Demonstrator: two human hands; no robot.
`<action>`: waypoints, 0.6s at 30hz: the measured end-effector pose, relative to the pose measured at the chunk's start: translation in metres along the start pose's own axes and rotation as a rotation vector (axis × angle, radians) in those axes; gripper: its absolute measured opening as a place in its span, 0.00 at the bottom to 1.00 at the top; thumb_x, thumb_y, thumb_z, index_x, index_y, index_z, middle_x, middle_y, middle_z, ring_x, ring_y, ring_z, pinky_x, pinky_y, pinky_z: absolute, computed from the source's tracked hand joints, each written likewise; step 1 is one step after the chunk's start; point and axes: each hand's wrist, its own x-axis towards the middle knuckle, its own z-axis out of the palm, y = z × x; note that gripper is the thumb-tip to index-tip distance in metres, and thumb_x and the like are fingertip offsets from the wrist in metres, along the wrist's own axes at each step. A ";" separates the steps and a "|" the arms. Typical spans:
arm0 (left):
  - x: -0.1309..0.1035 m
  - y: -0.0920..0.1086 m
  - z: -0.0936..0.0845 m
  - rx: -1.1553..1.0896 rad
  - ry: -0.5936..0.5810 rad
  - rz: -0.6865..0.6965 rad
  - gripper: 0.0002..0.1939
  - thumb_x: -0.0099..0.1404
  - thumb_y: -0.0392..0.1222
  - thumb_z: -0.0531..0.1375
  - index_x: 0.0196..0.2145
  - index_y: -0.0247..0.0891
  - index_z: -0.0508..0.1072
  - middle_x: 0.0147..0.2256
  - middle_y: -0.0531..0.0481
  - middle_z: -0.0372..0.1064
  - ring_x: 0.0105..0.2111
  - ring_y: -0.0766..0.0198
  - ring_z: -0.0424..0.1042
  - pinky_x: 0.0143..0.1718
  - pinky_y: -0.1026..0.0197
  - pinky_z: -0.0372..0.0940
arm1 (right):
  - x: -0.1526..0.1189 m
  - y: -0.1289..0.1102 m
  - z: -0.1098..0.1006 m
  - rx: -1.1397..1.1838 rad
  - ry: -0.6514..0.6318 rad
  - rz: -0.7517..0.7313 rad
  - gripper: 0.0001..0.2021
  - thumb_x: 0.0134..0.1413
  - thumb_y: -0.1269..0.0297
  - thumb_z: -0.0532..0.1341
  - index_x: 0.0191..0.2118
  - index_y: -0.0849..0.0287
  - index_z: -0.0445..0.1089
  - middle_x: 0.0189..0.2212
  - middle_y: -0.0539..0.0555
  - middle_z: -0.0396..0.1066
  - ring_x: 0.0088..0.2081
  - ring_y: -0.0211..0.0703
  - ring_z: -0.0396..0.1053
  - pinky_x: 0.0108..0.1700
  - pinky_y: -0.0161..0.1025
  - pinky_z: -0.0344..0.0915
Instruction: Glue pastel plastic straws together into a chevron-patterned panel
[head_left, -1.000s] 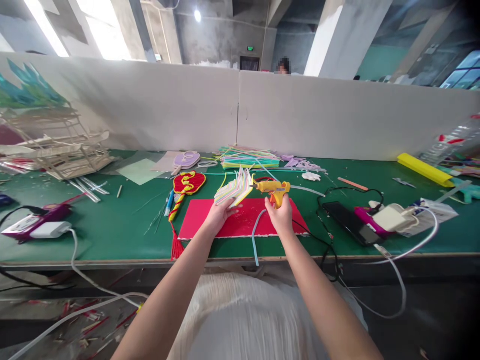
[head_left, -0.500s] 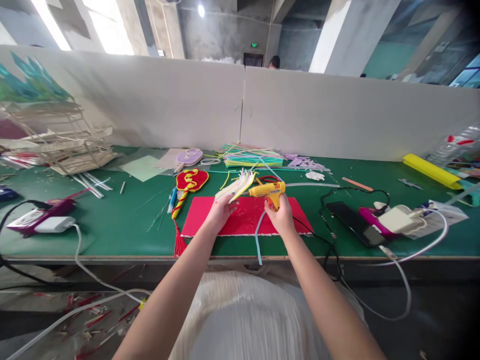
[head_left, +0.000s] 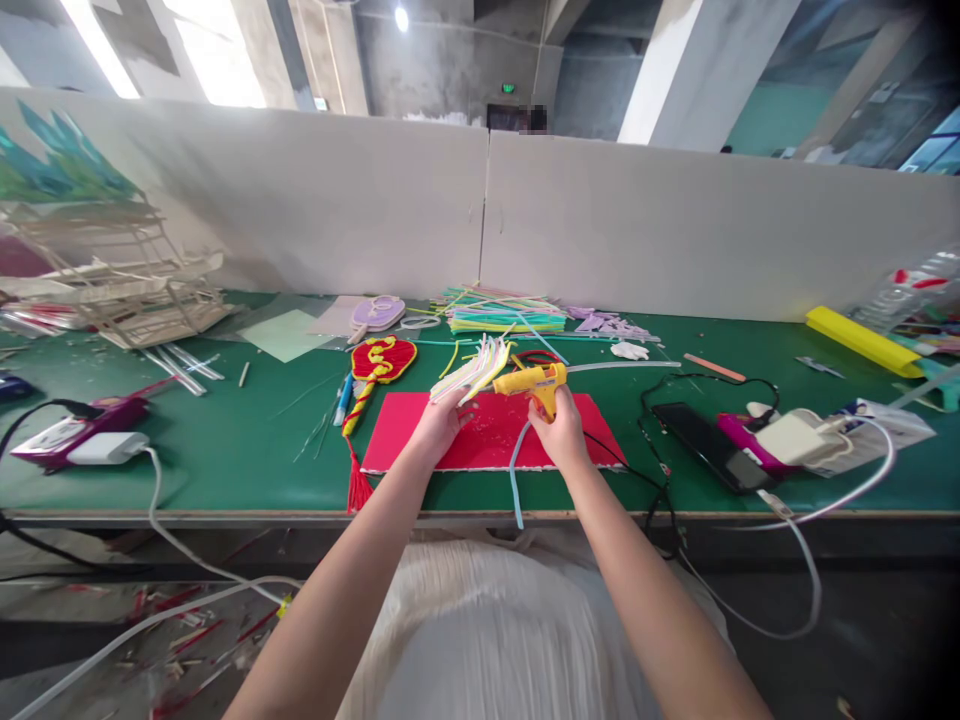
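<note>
Right hand [head_left: 559, 430] is wrapped round a yellow glue gun [head_left: 531, 379], left hand [head_left: 441, 427] clamped on striped strips [head_left: 472, 371], both over a red board [head_left: 487, 445] near the table's [head_left: 247, 470] front edge; black cord [head_left: 634, 475] crosses its right end, red fan [head_left: 364, 362] just left.

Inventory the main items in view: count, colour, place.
Table: one, green, across the view
Partition panels: two, pale, behind table
Glue gun: one, yellow, centre
Strip bundle: one, multicoloured, left of glue gun
Board: one, red, centre front
Fan-shaped pieces: two, red-yellow and purple, left of centre
Strip pile: one, multicoloured, back centre
Sheet: one, pale green, back left
Long block: one, yellow, right
Phone: one, black, right
Tiered frame: one, beige, far left
Left hand: one, bare, holding strip bundle
Right hand: one, bare, holding glue gun
</note>
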 end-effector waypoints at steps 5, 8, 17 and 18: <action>0.000 0.000 0.000 0.000 -0.002 0.002 0.19 0.53 0.39 0.65 0.44 0.40 0.74 0.39 0.49 0.76 0.26 0.71 0.73 0.25 0.70 0.65 | -0.001 0.000 -0.001 0.005 -0.012 -0.013 0.15 0.56 0.63 0.55 0.48 0.61 0.62 0.40 0.61 0.67 0.44 0.51 0.70 0.41 0.45 0.70; 0.000 0.000 0.000 0.001 0.001 0.001 0.18 0.54 0.39 0.65 0.44 0.40 0.74 0.39 0.49 0.76 0.26 0.70 0.73 0.25 0.70 0.65 | -0.001 0.001 -0.001 0.014 -0.015 -0.009 0.14 0.56 0.63 0.55 0.48 0.61 0.62 0.40 0.61 0.68 0.43 0.50 0.70 0.40 0.44 0.70; -0.001 0.000 0.001 0.002 0.004 -0.002 0.19 0.53 0.39 0.65 0.45 0.39 0.74 0.39 0.48 0.76 0.26 0.69 0.73 0.25 0.70 0.65 | 0.000 0.001 -0.001 0.003 -0.008 -0.011 0.14 0.56 0.64 0.55 0.48 0.60 0.62 0.40 0.61 0.68 0.44 0.51 0.70 0.41 0.45 0.70; -0.001 0.000 0.001 0.001 0.004 -0.002 0.20 0.53 0.39 0.65 0.45 0.39 0.74 0.39 0.48 0.76 0.26 0.69 0.73 0.25 0.70 0.65 | 0.000 0.001 -0.001 0.002 -0.006 -0.014 0.14 0.56 0.64 0.55 0.48 0.60 0.62 0.40 0.61 0.68 0.44 0.51 0.70 0.42 0.46 0.70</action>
